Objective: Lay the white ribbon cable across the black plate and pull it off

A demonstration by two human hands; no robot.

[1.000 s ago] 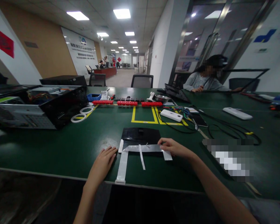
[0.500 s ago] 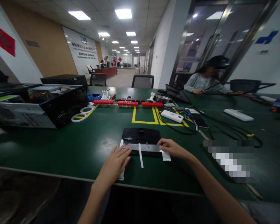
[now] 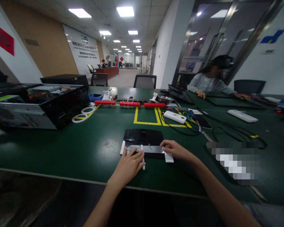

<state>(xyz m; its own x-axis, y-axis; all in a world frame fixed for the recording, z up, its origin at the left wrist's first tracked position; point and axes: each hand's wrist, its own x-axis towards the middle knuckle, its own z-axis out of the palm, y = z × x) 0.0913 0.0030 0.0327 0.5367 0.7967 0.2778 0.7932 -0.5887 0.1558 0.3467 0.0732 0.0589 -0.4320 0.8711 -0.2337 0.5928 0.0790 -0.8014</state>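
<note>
Ribbon cable (image 3: 153, 149), flat, silvery, across glossy black panel (image 3: 132, 136), right hand (image 3: 176, 149) pinching it, left hand (image 3: 130, 162) spread atop.

A single wide view from a camera worn on the person's head, facing forward and down across a green counter (image 3: 61, 149). Two forearms (image 3: 107, 200) enter at the bottom edge; a black panel (image 3: 151, 136) lies near, just below centre; ceiling lights (image 3: 125, 11) recede into the far distance.

The left hand (image 3: 132, 161) lies splayed, palm down, while the right hand (image 3: 175, 149) angles inward, half curled.
</note>
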